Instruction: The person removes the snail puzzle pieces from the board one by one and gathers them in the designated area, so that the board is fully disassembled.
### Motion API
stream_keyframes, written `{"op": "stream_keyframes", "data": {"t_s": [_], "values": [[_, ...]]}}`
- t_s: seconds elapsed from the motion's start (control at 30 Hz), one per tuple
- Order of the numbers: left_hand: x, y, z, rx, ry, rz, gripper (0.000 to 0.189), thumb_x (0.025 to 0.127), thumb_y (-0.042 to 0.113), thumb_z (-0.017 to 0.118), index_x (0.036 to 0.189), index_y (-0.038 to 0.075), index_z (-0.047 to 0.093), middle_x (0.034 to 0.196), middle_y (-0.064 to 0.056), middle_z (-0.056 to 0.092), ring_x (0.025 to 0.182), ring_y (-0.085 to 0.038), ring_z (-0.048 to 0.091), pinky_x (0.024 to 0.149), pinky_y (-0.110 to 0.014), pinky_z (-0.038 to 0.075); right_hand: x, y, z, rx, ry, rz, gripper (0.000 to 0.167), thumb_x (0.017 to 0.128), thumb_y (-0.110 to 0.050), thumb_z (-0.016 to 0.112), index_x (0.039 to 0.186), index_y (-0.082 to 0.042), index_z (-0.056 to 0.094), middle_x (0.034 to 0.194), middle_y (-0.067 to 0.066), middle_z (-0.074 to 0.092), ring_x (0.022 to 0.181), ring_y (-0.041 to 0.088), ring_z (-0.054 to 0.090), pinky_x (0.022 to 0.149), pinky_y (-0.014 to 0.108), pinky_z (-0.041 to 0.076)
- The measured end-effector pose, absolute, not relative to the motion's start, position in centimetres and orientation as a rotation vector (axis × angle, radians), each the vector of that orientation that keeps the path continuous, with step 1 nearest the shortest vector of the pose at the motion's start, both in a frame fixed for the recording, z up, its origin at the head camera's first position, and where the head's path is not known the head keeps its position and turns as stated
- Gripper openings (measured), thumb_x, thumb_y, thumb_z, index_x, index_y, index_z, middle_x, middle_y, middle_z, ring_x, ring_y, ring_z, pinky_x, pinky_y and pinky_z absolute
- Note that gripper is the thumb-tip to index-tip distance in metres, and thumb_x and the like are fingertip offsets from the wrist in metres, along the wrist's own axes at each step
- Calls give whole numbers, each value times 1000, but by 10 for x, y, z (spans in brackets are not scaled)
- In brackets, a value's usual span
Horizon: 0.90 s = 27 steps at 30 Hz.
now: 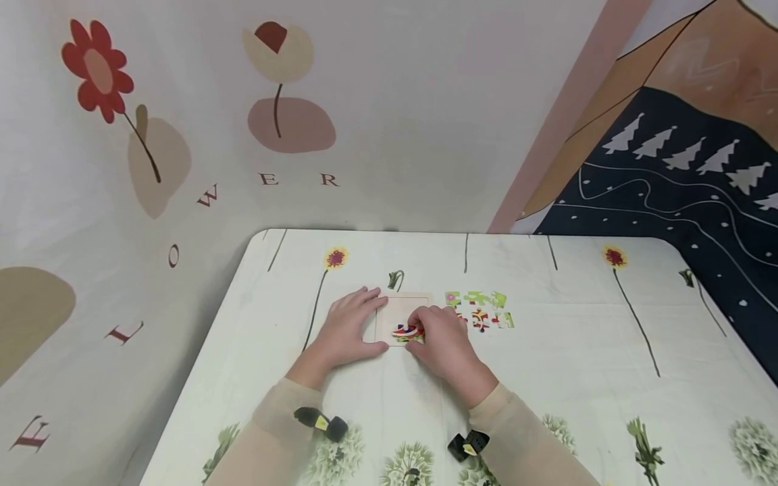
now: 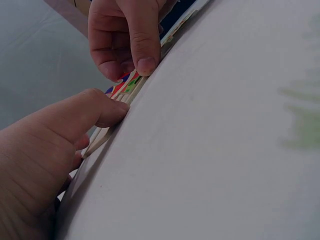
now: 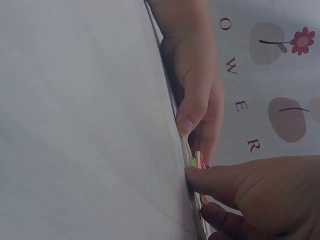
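In the head view a pale square puzzle board [image 1: 398,310] lies on the table. My left hand [image 1: 348,331] rests at its left side, fingers extended along the upper left edge, with the thumb [image 2: 107,111] at the near corner. Over the board's near right part my right hand [image 1: 446,341] pinches a red, white and blue puzzle piece [image 1: 406,331] between thumb and fingers. The piece is slightly tilted in the right wrist view, with green printing [image 3: 193,162] at the board beneath it. The right fingers partly hide the piece.
Several loose puzzle pieces [image 1: 480,319], green and red, lie in rows to the right of the board, partly behind my right hand. The cloth on the table [image 1: 565,337] has printed flowers. A printed fabric wall [image 1: 395,135] rises behind the table's far edge.
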State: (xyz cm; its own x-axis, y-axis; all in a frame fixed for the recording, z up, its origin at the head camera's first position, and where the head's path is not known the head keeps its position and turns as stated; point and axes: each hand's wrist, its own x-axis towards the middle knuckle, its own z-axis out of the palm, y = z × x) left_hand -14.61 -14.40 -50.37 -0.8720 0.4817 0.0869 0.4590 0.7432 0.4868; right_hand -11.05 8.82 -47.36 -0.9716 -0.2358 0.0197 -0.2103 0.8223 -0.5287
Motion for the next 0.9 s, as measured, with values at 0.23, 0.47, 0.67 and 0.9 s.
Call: {"op": "stream_keyframes", "data": {"t_s": [0.23,0.47,0.67,0.9], "values": [[-146,-144,-503,778,2893,779,89,79,48,84,156,13,55,168,-10,41,158,-36,28,125,-63,22,-110,88,-475,-378,2965,-903,31,83,-16,94,106,-14,74,87,-8,66,83,16,53,74,35,47],[-146,-143,-502,772,2890,772,89,80,48,84,157,14,55,169,-9,41,159,-35,28,125,-64,22,-111,89,-475,-493,2994,-801,35,84,-18,93,117,-14,80,100,-3,73,90,19,62,81,42,51],[-145,-143,-501,757,2882,781,95,79,48,84,160,13,49,169,-10,40,159,-35,27,125,-63,21,-112,93,-477,-616,2995,-763,36,86,-18,91,121,-15,81,103,-1,73,92,21,62,84,41,51],[-146,-143,-503,756,2887,780,96,79,49,84,161,13,48,170,-9,40,159,-34,27,125,-63,21,-113,96,-478,-674,2942,-879,39,86,-12,90,124,-10,81,102,1,72,90,18,56,78,34,50]]}}
